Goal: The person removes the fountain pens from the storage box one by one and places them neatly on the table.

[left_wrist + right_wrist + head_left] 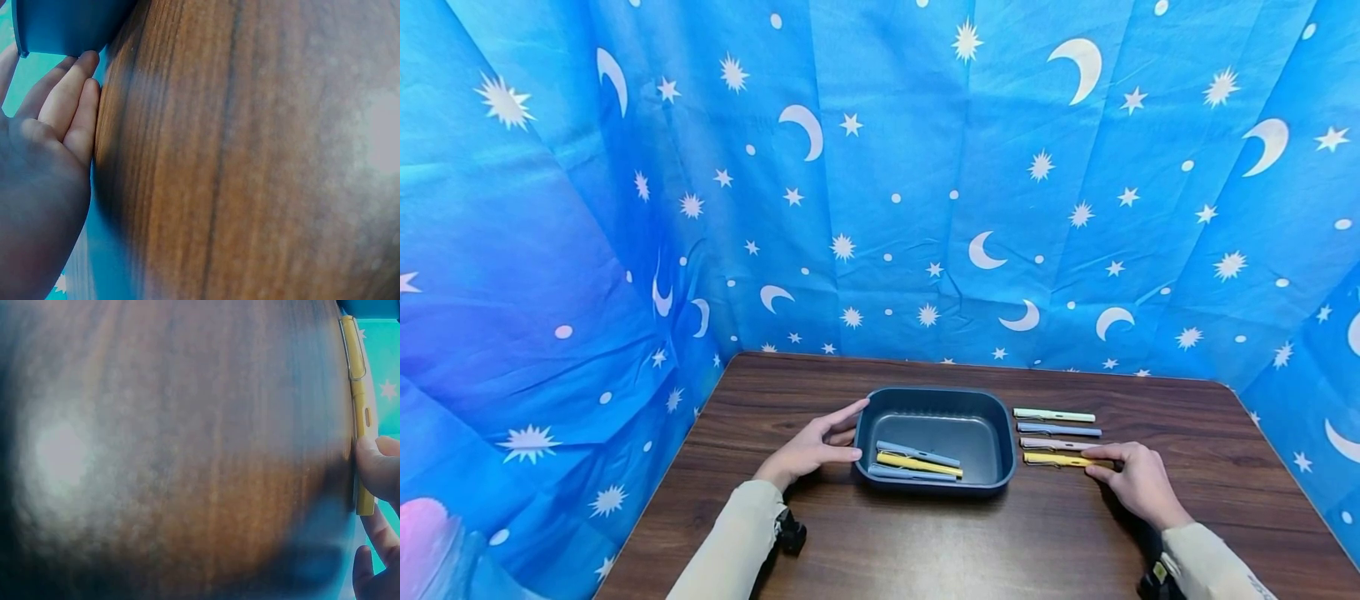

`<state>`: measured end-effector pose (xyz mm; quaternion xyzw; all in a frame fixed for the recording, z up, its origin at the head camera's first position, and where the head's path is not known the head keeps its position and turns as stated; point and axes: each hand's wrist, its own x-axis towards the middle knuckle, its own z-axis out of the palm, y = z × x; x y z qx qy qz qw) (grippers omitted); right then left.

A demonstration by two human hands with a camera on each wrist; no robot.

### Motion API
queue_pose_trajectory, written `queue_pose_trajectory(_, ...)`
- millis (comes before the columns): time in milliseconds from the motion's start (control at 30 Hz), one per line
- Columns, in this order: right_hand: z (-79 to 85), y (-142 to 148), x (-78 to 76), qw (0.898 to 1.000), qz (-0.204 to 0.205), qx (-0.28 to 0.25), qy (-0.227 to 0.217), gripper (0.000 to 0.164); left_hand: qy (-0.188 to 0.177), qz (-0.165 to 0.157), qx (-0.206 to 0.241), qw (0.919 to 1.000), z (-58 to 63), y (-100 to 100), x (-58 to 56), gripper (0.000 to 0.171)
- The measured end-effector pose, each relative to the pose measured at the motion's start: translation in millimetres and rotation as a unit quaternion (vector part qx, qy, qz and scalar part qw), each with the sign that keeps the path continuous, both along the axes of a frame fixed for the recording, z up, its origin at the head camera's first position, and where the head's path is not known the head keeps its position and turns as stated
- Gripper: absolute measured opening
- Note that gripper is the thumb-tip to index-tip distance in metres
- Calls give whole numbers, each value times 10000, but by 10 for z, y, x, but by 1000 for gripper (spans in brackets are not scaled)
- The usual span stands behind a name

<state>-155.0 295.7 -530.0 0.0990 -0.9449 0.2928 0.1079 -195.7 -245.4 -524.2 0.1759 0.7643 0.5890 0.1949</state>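
At the left end of a dark rectangular tray (936, 486), my left hand (808, 450) touches the rim and outer wall with extended fingers and thumb. In the left wrist view, its fingertips (90, 57) meet the tray wall (69, 28). Several capped pens lie in the tray: a yellow one (917, 464) between two blue-grey ones. My right hand (1142, 483) pinches the right end of a yellow pen (1052, 459), nearest in a row on the table. The right wrist view shows this yellow pen (356, 359) with its wire clip, thumb (378, 469) against the barrel.
Behind the yellow pen lie a pale pinkish pen (1048, 444), a blue-grey pen (1060, 430) and a pale green pen (1052, 414), roughly parallel. The brown wooden table (910, 542) ends at a blue curtain (895, 167) with moons and stars.
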Motion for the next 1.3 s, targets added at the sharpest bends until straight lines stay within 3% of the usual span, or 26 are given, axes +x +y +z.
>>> queue_pose_trajectory(433,165,-10,22,9999,-53,-80,-123,24,-13,5,25,10000,9,3,-1,78)
queue_pose_trajectory(700,337,-47,26,9961,-29,-771,-435,35,-32,-5,43,10000,14,5,2,79)
queue_pose_trajectory(1067,527,-224,40,9816,263,-1730,-764,44,144,-46,-45,9999,-12,-8,-6,78)
queue_pose_trajectory(1300,595,-363,15,9772,407,-1896,-863,47,113,-65,-13,9999,-14,-7,-8,78)
